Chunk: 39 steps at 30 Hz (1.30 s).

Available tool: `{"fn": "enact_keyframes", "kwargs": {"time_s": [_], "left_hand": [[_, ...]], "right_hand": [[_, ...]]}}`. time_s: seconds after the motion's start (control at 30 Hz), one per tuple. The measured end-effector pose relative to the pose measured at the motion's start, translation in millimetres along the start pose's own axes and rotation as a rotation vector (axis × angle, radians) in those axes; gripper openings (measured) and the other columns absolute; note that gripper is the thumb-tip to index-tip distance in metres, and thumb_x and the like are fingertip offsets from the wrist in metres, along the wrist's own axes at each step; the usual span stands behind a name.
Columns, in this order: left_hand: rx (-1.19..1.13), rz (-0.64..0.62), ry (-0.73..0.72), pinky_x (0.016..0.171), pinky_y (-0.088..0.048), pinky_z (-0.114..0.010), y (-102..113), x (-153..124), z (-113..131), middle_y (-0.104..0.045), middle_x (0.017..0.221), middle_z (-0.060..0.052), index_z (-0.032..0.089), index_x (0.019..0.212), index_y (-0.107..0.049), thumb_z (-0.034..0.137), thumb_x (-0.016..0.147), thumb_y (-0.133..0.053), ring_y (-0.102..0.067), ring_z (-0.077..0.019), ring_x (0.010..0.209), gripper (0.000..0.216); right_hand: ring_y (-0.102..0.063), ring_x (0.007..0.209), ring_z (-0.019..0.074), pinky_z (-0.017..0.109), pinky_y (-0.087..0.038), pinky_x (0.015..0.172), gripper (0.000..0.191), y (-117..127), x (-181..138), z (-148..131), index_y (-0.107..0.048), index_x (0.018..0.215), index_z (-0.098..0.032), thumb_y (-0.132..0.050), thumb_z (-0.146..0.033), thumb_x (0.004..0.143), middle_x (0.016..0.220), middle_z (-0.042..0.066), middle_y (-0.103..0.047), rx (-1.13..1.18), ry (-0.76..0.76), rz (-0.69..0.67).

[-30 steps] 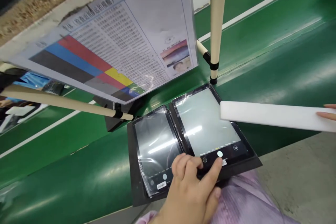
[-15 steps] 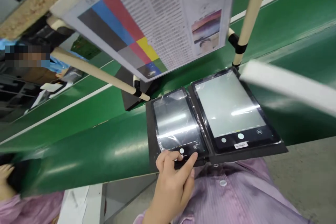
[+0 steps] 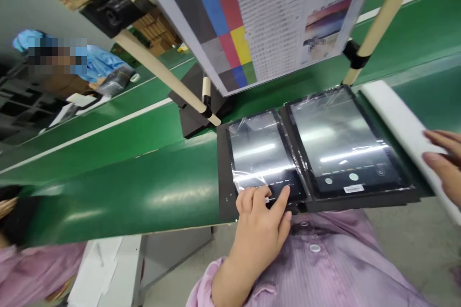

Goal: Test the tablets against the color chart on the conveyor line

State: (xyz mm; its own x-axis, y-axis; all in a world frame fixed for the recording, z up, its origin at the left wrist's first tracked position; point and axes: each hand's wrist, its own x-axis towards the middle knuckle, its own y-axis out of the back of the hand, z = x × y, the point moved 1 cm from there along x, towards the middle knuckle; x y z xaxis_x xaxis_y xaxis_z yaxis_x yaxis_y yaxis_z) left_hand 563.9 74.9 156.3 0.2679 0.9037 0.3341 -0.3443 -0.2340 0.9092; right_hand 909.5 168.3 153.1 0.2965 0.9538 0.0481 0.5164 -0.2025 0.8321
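My left hand [image 3: 262, 220] rests over the lower end of the smaller-looking tablet [image 3: 261, 153], index finger stretched out onto the dark screen and the other fingers partly bent. It grips nothing. To the right lies a second tablet [image 3: 334, 129] with a camera screen, a round white button and a small label. Both have clear film and lie on black pads [image 3: 226, 192]. At the right edge my right hand [image 3: 444, 158], partly out of view, has thumb and fingers around a long white bar [image 3: 399, 110] beside the second tablet.
A printed chart [image 3: 266, 19] with colour blocks hangs on beige pipes [image 3: 162, 74] above the tablets. Black blocks [image 3: 196, 120] stand behind them on the green belt [image 3: 144, 192]. A person in blue [image 3: 104, 64] works across the line; a pink sleeve [image 3: 43, 268] shows lower left.
The white bar, blurred and over the belt before, now lies alongside the right tablet, and my right hand has come into view on it. The view has shifted; the left tablet's screen has turned darker.
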Motion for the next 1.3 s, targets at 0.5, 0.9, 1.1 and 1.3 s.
{"fn": "enact_keyframes", "kwargs": {"time_s": [0.5,0.9,1.1,1.3], "left_hand": [[-0.252,-0.087,0.685,0.108,-0.043,-0.057,-7.7,-38.2,-99.0,-0.047,0.145,-0.02,0.017,0.149,-0.036,0.059,0.063,-0.075,-0.049,-0.0394,0.133,0.103],[-0.93,0.135,1.049,0.07,-0.051,-0.029,24.7,-9.4,-122.3,-0.067,0.067,0.004,0.021,0.099,-0.067,0.029,0.044,-0.089,-0.062,-0.018,0.066,0.059],[-1.386,0.129,1.067,0.05,-0.044,-0.022,26.9,6.1,-107.3,-0.063,0.062,0.001,0.015,0.091,-0.067,0.056,0.063,-0.084,-0.056,-0.0122,0.053,0.052],[-1.665,0.15,1.127,0.055,-0.054,-0.027,18.3,24.2,-96.8,-0.071,0.072,-0.005,0.013,0.088,-0.069,0.03,0.089,-0.063,-0.066,-0.0154,0.058,0.019]], "right_hand": [[-0.033,0.145,0.0332,0.049,-0.031,0.119,0.093,-17.7,-13.1,-33.1,-0.031,0.155,-0.017,-0.067,-0.048,0.075,0.158,0.013,-0.033,0.496,0.004,-0.372],[-0.033,0.146,0.0279,0.037,-0.028,0.119,0.095,-6.5,-24.1,-61.3,-0.044,0.147,-0.014,-0.061,-0.054,0.063,0.155,0.01,-0.039,0.552,-0.243,-0.324],[-0.037,0.143,0.0309,0.038,-0.037,0.115,0.101,1.3,-30.7,-73.4,-0.054,0.134,-0.017,-0.059,-0.059,0.042,0.149,0.009,-0.048,0.508,-0.304,-0.248],[-0.058,0.123,0.0421,0.055,-0.047,0.106,0.095,6.5,-26.4,-77.5,-0.058,0.125,-0.017,-0.052,-0.067,0.044,0.134,0.016,-0.061,0.308,-0.102,-0.123]]}}
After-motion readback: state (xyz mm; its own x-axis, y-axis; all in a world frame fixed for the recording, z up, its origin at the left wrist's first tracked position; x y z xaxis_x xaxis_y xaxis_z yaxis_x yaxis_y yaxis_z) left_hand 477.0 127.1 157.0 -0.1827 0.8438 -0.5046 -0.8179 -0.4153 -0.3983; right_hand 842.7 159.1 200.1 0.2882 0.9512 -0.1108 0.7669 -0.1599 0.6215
